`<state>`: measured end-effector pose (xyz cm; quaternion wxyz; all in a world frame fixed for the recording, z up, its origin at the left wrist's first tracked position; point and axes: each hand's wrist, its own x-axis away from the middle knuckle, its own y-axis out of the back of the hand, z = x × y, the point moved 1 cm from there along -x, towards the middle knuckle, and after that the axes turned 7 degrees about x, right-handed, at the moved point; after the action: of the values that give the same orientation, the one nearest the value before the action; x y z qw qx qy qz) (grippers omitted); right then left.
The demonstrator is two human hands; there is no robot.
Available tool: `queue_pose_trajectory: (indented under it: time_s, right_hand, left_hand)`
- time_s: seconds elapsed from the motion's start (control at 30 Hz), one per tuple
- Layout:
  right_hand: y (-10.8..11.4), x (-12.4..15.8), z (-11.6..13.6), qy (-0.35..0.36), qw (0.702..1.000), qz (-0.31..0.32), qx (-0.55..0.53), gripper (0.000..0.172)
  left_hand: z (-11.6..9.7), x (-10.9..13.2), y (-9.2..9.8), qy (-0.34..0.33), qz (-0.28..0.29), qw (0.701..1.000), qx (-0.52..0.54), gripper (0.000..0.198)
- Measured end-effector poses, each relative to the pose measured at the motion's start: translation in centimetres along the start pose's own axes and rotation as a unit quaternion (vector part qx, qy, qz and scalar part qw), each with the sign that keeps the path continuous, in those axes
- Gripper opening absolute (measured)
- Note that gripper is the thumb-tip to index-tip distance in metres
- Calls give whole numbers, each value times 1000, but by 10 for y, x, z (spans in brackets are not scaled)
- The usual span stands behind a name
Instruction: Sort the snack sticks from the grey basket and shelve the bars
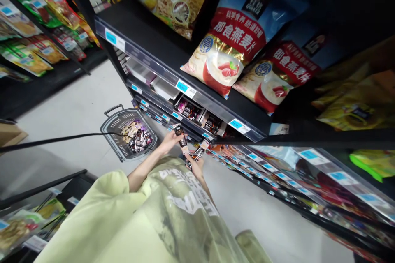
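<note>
My left hand (170, 141) grips a slim black-and-pale sachet (181, 137) that points up toward the shelf. Close beside it, my right hand (196, 166) is closed around another slim black sachet (201, 150), tilted to the right. Just beyond both hands, open boxes on a shelf hold more sachets: pink-and-black sachets (189, 109) on the left and dark sachets (212, 123) on the right. On the floor to my left stands a grey shopping basket (115, 152) with many small wrapped packets (140, 137) inside.
Large oatmeal bags (230, 45) lean on the upper shelf, whose price-tagged edge (154, 65) juts out above my hands. Lower shelves (262, 168) run off to the right. A dark cord (61, 141) crosses in front of the basket. Another snack rack (40, 20) stands across the aisle.
</note>
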<state>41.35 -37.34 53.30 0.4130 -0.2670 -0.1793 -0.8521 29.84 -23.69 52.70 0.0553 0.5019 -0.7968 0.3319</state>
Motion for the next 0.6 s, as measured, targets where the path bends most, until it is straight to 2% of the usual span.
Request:
queue_pose_trajectory:
  time_s: [0.07,0.13,0.23,0.4,0.6]
  right_hand:
    - [-1,-3,-1,7,1000,-3,5,50]
    - [0,-7,0,19,1000,-17,5,49]
    - [2,-11,1,41,999,-29,6,49]
    - [4,-11,1,62,997,-30,42,49]
    - [5,-14,-1,72,996,-28,41,47]
  left_hand:
    - [3,7,-7,27,57,998,-10,60]
    - [7,12,-12,52,74,996,-6,68]
    - [11,16,-12,85,66,994,19,69]
    - [11,16,-6,111,58,992,34,48]
    - [12,18,-6,127,25,991,19,48]
